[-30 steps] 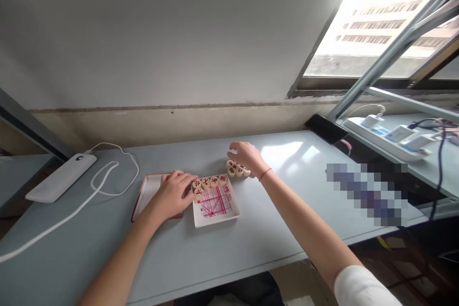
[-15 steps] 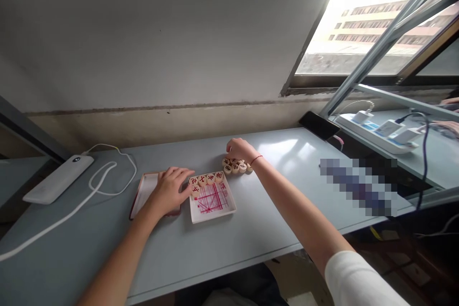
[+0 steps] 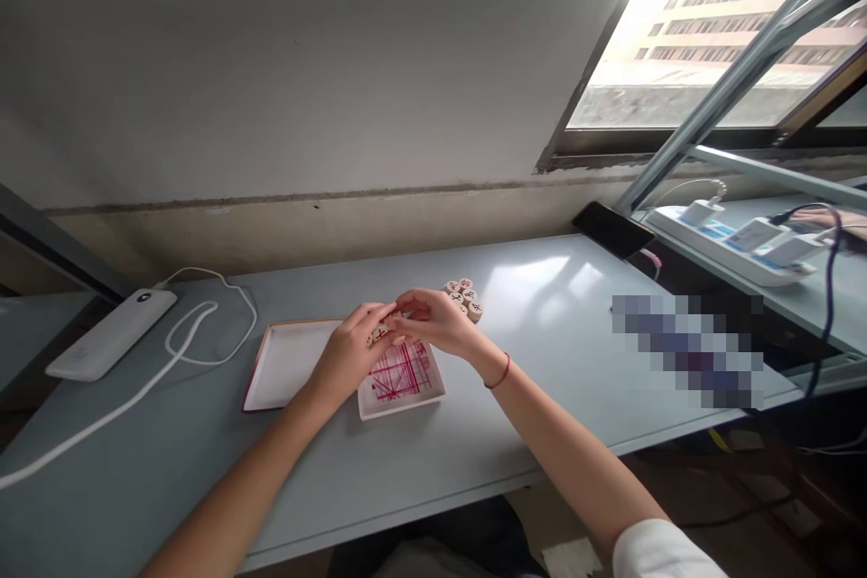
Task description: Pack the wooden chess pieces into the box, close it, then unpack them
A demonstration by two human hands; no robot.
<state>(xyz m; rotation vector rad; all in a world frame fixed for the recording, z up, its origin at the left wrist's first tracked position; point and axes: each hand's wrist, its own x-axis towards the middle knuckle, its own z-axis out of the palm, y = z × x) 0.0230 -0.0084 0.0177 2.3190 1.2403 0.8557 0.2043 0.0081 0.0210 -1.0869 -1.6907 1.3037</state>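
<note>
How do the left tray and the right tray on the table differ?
The left tray shows a plain white inside, while the right tray has red lines across its floor. The left tray has a reddish-brown edge; the right tray's rim is white. The left hand partly hides the left tray, while both it and the right hand cover the right tray's far side. Both trays are shallow and lie open side up.

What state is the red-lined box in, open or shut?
The box is open: its lined inside shows. The left hand and right hand partly hide its far end.
</note>
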